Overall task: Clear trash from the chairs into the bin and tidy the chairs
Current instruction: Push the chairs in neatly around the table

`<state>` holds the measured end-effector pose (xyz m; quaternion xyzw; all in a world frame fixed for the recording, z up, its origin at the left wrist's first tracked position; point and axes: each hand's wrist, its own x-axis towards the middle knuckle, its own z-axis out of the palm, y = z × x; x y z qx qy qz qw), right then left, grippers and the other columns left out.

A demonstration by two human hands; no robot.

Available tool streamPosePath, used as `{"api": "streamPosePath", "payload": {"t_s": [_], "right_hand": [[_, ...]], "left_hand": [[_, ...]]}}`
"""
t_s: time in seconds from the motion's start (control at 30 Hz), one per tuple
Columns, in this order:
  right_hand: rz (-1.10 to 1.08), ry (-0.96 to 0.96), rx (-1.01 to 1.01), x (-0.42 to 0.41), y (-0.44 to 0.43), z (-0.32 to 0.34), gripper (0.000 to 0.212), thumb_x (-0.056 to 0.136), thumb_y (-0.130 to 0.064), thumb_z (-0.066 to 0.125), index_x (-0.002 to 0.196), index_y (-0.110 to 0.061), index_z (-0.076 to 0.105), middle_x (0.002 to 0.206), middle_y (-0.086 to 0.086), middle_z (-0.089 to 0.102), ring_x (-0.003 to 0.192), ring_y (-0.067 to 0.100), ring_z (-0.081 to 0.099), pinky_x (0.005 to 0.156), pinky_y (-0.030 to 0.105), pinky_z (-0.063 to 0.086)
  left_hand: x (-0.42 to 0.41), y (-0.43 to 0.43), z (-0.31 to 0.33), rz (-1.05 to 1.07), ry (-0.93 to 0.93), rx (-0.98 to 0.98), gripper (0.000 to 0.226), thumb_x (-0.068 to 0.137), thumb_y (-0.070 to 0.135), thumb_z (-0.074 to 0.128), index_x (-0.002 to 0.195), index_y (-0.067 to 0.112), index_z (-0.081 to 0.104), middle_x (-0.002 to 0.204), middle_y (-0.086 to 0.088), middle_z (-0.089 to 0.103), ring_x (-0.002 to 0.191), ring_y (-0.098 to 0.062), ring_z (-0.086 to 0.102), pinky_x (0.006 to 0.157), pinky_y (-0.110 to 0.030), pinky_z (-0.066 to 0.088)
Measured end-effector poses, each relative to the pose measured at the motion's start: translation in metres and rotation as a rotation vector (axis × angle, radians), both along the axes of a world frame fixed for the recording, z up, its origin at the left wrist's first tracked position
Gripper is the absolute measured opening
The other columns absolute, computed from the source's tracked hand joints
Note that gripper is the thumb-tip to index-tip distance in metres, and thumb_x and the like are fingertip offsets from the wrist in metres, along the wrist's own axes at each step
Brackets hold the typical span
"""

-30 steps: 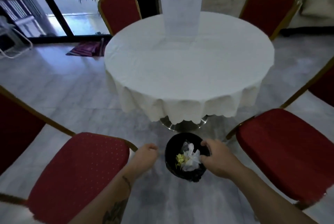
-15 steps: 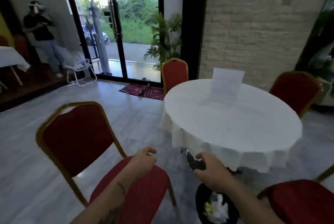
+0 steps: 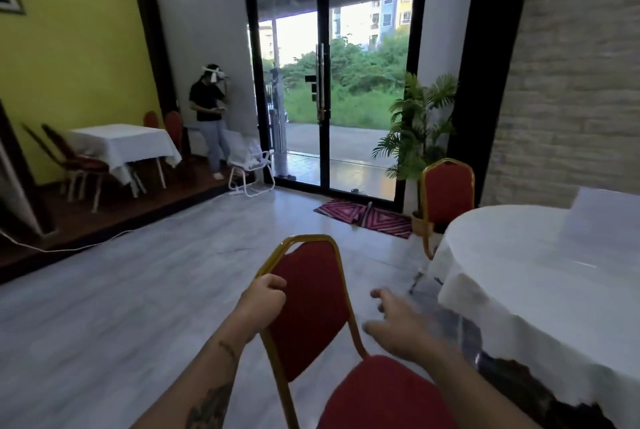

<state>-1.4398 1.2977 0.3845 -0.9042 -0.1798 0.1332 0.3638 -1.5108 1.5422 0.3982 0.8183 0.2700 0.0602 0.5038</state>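
Left hand (image 3: pixel 261 304) fingers wrapped around the gold frame of the near red chair (image 3: pixel 311 310), at the backrest's left edge. Right hand (image 3: pixel 398 326) blurred, fingers spread, holding nothing, between chair back and round desk (image 3: pixel 540 276). Bin out of view.

Single head-worn wide-angle view, facing forward and slightly down, near chair (image 3: pixel 311 307) close below, glass doors (image 3: pixel 329 99) far ahead
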Motion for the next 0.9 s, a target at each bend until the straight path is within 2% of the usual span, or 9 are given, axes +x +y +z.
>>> {"api": "streamPosePath", "payload": {"t_s": [0.07, 0.2, 0.3, 0.37, 0.5, 0.63, 0.73, 0.83, 0.9], "right_hand": [[0.038, 0.030, 0.015, 0.005, 0.046, 0.003, 0.068, 0.085, -0.024, 0.062, 0.148, -0.020, 0.037, 0.138, 0.006, 0.045, 0.116, 0.018, 0.053, 0.082, 0.026, 0.049], [0.090, 0.049, -0.031, 0.027, 0.116, -0.003, 0.075, 0.080, -0.027, 0.058, 0.150, -0.020, 0.033, 0.144, 0.005, 0.041, 0.119, 0.020, 0.053, 0.092, 0.033, 0.052], [0.129, 0.083, -0.077, 0.051, 0.162, -0.021, 0.077, 0.079, -0.029, 0.057, 0.151, -0.020, 0.030, 0.145, 0.006, 0.038, 0.121, 0.023, 0.052, 0.100, 0.040, 0.051], [0.137, 0.109, -0.095, 0.069, 0.188, -0.032, 0.077, 0.081, -0.028, 0.056, 0.152, -0.020, 0.028, 0.146, 0.007, 0.036, 0.123, 0.025, 0.051, 0.102, 0.043, 0.050], [0.144, 0.179, -0.132, 0.105, 0.233, -0.060, 0.082, 0.080, -0.028, 0.057, 0.154, -0.021, 0.024, 0.147, 0.007, 0.034, 0.124, 0.029, 0.050, 0.103, 0.047, 0.049], [0.117, 0.260, -0.138, 0.132, 0.269, -0.086, 0.088, 0.083, -0.025, 0.060, 0.157, -0.023, 0.013, 0.155, 0.008, 0.026, 0.134, 0.031, 0.042, 0.107, 0.048, 0.046], [0.090, 0.315, -0.152, 0.145, 0.290, -0.096, 0.091, 0.083, -0.026, 0.061, 0.158, -0.025, 0.009, 0.159, 0.008, 0.022, 0.141, 0.032, 0.034, 0.113, 0.049, 0.039], [0.045, 0.368, -0.125, 0.152, 0.307, -0.100, 0.098, 0.080, -0.036, 0.068, 0.158, -0.022, 0.010, 0.158, 0.008, 0.024, 0.142, 0.032, 0.032, 0.116, 0.047, 0.035], [-0.007, 0.398, -0.088, 0.155, 0.320, -0.099, 0.112, 0.075, -0.047, 0.072, 0.158, -0.018, 0.004, 0.160, 0.008, 0.018, 0.144, 0.031, 0.027, 0.118, 0.044, 0.031]], "left_hand": [[0.002, 0.037, 0.001, 0.026, 0.017, 0.022, 0.038, 0.079, 0.008, 0.053, 0.112, 0.021, 0.066, 0.111, -0.006, 0.065, 0.096, -0.021, 0.063, 0.067, -0.027, 0.049], [0.016, 0.087, -0.001, 0.060, 0.011, 0.014, 0.031, 0.076, 0.016, 0.054, 0.104, 0.023, 0.065, 0.100, -0.003, 0.064, 0.089, -0.016, 0.061, 0.070, -0.028, 0.050], [0.038, 0.118, -0.011, 0.042, 0.036, 0.013, 0.037, 0.078, 0.019, 0.052, 0.113, 0.021, 0.063, 0.105, -0.004, 0.060, 0.093, -0.022, 0.059, 0.071, -0.028, 0.047], [0.056, 0.134, -0.014, 0.036, 0.049, 0.030, 0.041, 0.079, 0.018, 0.050, 0.118, 0.021, 0.063, 0.109, -0.007, 0.061, 0.083, -0.022, 0.059, 0.063, -0.026, 0.046], [0.101, 0.157, -0.021, -0.023, 0.087, 0.043, 0.043, 0.081, 0.015, 0.050, 0.122, 0.020, 0.061, 0.102, -0.005, 0.062, 0.063, -0.010, 0.052, 0.049, -0.021, 0.041], [0.154, 0.177, -0.027, -0.105, 0.107, 0.079, 0.041, 0.088, 0.015, 0.051, 0.128, 0.020, 0.058, 0.110, -0.003, 0.059, 0.076, -0.002, 0.054, 0.055, -0.016, 0.041], [0.194, 0.191, -0.034, -0.206, 0.151, 0.102, 0.044, 0.088, 0.024, 0.054, 0.132, 0.022, 0.055, 0.117, -0.004, 0.060, 0.086, -0.010, 0.058, 0.064, -0.021, 0.044], [0.227, 0.200, -0.044, -0.285, 0.168, 0.136, 0.053, 0.089, 0.033, 0.055, 0.140, 0.023, 0.044, 0.116, -0.004, 0.061, 0.089, -0.013, 0.060, 0.062, -0.022, 0.045], [0.251, 0.208, -0.054, -0.350, 0.156, 0.172, 0.058, 0.088, 0.036, 0.054, 0.143, 0.025, 0.040, 0.118, -0.006, 0.062, 0.095, -0.018, 0.063, 0.071, -0.028, 0.053]]}}
